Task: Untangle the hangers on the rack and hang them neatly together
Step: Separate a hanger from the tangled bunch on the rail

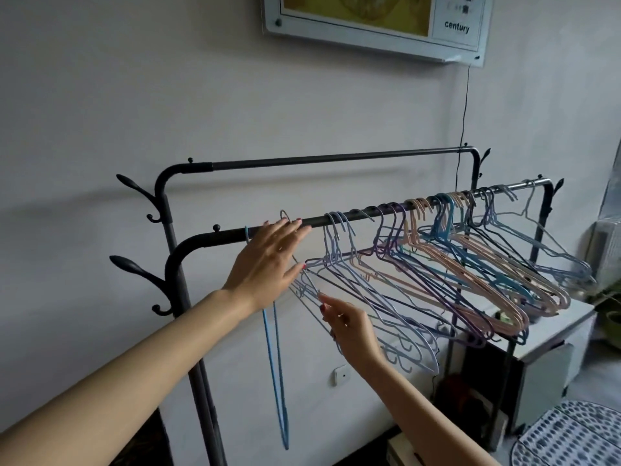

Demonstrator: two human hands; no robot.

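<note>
A left hand (pixel 268 260), fingers spread flat, rests at the rail (pixel 363 213) while the right hand (pixel 349 326) pinches a pale hanger (pixel 311 299) hooked there, best lifted clear of its neighbours before rehanging.

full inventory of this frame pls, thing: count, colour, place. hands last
black metal garment rack: one, two rails, against the wall.
thin wire hangers: many, too tangled to count; lilac, purple, peach, blue, pale blue; on the front rail, crowded toward its right end.
blue hanger seen edge-on: one, hanging apart near the rail's left end.
white wall-mounted frame: one, yellow picture, reads "century", top of view.
black cord: one, running down from the frame.
white cabinet: one, right of the rack.
white wall socket: one, low on the wall.
spotted blue-white mat: one, bottom right.
left hand: fingers straight, at the front rail.
right hand: pinches a lilac hanger's wire below.
</note>
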